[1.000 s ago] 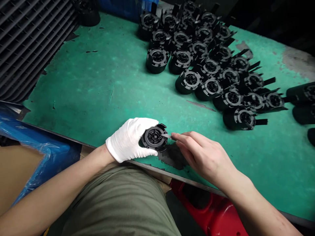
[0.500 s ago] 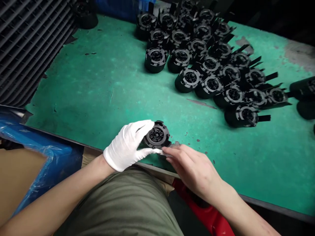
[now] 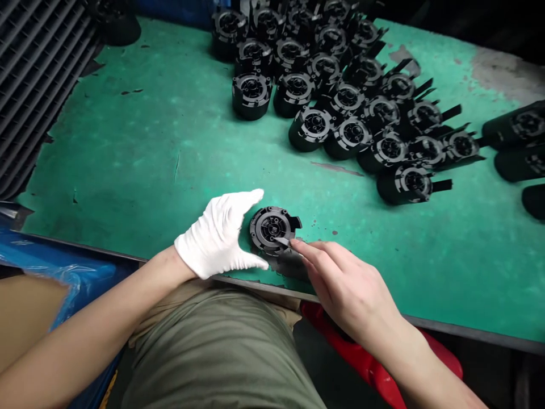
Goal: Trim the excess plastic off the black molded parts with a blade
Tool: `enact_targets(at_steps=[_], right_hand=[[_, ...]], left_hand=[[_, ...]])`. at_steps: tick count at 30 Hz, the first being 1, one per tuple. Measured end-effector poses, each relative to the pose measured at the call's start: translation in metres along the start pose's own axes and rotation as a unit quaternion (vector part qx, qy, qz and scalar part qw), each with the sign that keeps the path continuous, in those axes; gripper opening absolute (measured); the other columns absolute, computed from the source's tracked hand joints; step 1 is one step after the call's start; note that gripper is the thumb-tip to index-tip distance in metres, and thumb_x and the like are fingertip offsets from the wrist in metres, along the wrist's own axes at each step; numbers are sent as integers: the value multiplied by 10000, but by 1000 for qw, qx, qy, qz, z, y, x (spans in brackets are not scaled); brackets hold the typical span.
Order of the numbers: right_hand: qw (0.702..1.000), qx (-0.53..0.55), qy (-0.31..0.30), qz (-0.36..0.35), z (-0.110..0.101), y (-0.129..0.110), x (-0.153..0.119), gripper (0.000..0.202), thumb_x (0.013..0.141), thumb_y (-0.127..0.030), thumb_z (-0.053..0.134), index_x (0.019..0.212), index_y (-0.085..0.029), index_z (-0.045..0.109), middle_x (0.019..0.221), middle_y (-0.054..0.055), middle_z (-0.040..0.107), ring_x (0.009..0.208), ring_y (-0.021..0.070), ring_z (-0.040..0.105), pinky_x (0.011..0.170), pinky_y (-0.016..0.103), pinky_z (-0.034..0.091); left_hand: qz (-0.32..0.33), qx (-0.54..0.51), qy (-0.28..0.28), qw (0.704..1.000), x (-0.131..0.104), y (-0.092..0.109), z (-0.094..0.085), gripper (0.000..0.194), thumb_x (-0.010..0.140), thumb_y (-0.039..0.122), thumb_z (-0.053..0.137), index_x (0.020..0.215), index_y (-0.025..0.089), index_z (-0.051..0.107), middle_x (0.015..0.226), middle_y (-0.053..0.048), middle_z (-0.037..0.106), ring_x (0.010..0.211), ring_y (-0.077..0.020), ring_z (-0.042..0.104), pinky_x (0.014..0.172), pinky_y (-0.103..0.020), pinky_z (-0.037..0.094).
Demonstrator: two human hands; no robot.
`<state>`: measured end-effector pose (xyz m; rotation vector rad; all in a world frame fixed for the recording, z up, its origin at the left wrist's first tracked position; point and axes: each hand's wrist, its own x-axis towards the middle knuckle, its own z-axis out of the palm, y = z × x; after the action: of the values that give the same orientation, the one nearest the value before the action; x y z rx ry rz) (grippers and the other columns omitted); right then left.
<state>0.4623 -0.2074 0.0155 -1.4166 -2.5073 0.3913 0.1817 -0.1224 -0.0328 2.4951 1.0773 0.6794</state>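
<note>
A round black part stands near the table's front edge, its ringed top facing up. My left hand, in a white glove, curves around its left side with thumb and fingers spread wide and a gap between them and the part. Bare and pinched, my right hand is at the part's lower right. A small pointed blade sticks out from its fingertips, the tip over the part's top face. The rest of the blade's tool is hidden in the hand.
Several similar black parts stand in rows at the back of the green table, with others at the right edge. Black ribbed trays are at the far left. Blue plastic and a red object lie below the table edge.
My left fingers have opened away from the part, which has turned so its tab points right. My right hand's blade has moved onto the top face. The camera view has shifted.
</note>
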Motion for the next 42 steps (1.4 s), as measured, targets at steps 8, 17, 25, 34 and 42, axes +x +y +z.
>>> enact_targets(at_steps=[8,17,25,34,42], right_hand=[[1000,-25,3,-3,0,-6,4,493,1044,-15,515,1519,-149,506,1224,109,688,990,207,665,776,311,549],[990,-133,4,-37,-6,-20,12,452,1021,41,445,1450,-49,555,1157,150,708,912,239,632,795,366,534],[988,-148,4,-51,-7,-21,11,432,1021,34,454,1437,-26,552,1140,169,717,871,242,614,763,381,548],[983,-144,-16,-113,-15,-4,20,438,1028,25,450,1454,-39,528,1072,141,717,835,229,594,698,350,530],[975,-137,-34,-171,-25,13,31,385,1060,-29,404,1404,-57,574,992,124,702,813,226,595,653,340,495]], left_hand=[[13,-20,-22,999,18,-4,7,888,797,706,809,1440,154,543,1288,-185,734,1197,-394,730,1032,-509,568],[17,-33,-25,999,26,3,3,527,896,594,726,1225,191,641,1134,-121,759,1028,-327,762,900,-438,579],[12,-34,-33,999,28,4,2,488,900,595,719,1159,189,641,1108,-118,755,1002,-317,757,878,-425,568],[3,-42,-53,998,29,5,2,473,909,601,696,1161,202,664,1076,-101,752,991,-313,743,868,-423,542],[-6,-35,-81,996,32,6,0,481,886,596,709,1146,193,675,992,-72,734,953,-303,721,841,-411,512]])
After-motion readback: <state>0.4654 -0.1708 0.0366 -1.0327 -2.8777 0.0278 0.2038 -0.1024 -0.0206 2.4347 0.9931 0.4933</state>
